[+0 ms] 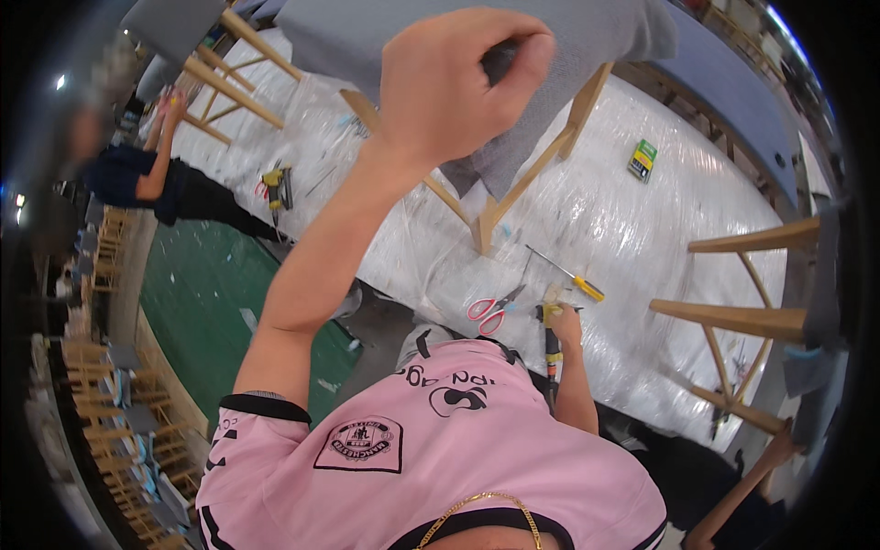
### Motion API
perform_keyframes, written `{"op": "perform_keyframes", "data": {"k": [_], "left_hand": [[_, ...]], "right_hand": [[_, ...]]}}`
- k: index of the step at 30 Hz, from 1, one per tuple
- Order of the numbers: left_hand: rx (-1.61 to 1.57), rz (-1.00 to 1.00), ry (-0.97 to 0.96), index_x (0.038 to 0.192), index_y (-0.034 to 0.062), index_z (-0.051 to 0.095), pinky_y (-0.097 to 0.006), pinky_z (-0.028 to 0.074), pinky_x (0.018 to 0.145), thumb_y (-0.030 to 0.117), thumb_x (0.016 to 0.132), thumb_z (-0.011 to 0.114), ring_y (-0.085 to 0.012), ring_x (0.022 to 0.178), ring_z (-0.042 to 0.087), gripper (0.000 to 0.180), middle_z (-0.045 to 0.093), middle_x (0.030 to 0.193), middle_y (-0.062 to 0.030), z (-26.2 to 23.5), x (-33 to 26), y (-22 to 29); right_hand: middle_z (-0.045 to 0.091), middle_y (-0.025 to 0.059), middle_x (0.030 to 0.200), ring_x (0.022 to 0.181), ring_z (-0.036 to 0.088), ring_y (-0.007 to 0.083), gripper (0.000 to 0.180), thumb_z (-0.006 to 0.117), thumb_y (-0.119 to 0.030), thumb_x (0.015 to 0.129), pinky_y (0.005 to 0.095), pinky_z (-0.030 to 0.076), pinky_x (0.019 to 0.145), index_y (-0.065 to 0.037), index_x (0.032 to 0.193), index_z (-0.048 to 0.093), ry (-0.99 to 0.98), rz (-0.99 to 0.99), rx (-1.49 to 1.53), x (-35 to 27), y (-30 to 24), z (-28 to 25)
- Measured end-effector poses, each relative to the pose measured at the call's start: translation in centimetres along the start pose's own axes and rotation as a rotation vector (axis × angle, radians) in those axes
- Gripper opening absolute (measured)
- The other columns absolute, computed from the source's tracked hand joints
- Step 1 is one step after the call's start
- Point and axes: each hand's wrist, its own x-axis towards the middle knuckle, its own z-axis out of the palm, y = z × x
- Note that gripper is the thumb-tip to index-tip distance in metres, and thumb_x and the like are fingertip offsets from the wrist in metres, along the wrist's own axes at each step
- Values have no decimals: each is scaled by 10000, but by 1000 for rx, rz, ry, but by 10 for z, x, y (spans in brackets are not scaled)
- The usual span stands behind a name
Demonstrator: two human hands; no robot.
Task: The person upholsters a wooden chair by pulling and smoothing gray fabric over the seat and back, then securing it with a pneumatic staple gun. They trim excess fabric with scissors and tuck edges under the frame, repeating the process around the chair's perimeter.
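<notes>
My left hand [467, 87] is raised high in front of a grey cloth-covered piece [587, 46] with wooden legs [484, 234]. Its fingers are curled and the thumb meets the index finger; anything inside the grip is hidden. Lower down, my right hand [566, 324] is closed around a yellow and black staple gun [552, 344], with a hose running down from it. Just left of that tool lie red-handled scissors [492, 312]. A screwdriver [582, 282] with a yellow handle rests above it on the plastic-wrapped table [632, 238].
A small green and black box [643, 160] lies toward the back right. Another staple gun [277, 188] is on the left, near a person [137, 179] in dark clothes. Wooden-legged seats [752, 316] stand at the right, beside another person's arm [742, 490]. Several wooden frames [128, 431] are stacked at left.
</notes>
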Motion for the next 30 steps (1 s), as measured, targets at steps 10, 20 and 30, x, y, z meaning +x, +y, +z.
{"op": "perform_keyframes", "data": {"k": [10,20,30], "left_hand": [[301,355,224,1159,179,688,-548,342,1151,167,807,789,-417,1437,362,366,388,1554,-186,29,-141,-74],[403,372,101,958,115,776,-451,368,1138,166,800,822,-366,1429,400,172,387,1579,-163,-4,-139,-59],[487,337,138,967,147,755,-454,418,1100,207,811,803,-376,1379,439,174,431,1532,-155,0,-136,-47]], "right_hand": [[642,90,1138,1078,608,304,427,804,-12,716,413,502,895,-112,1112,678,694,-1410,373,-91,-326,-214],[659,-27,1116,1105,591,250,256,809,-109,701,399,460,920,-170,934,724,747,-1685,106,-80,-341,-253],[617,31,1391,1341,530,236,143,793,-124,756,431,433,1103,-111,834,674,806,-1784,-42,-98,-376,-291]]}}
